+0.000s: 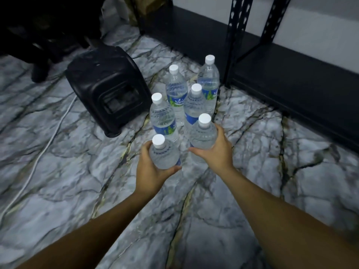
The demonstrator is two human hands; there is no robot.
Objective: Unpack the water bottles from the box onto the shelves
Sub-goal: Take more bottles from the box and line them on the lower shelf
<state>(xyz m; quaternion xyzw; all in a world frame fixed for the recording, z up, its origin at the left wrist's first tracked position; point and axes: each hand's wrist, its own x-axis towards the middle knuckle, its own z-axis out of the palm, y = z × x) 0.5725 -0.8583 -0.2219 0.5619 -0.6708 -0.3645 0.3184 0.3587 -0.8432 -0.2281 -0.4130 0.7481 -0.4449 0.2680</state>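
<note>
Several clear water bottles with white caps and blue-green labels stand upright in a cluster on the marble-patterned floor. My left hand (150,169) is wrapped around the shoulder of the nearest left bottle (164,154). My right hand (217,150) grips the shoulder of the nearest right bottle (203,135). Behind them stand other bottles: one at the left (163,117), one in the middle (194,107), and two at the back (175,88) (208,78). No box is in view.
A black metal shelf unit (291,74) runs along the right, its lowest board just above the floor and a slotted upright post (234,39) beside the bottles. A black plastic stool (108,88) stands left of the bottles. A white cable (38,154) lies across the floor.
</note>
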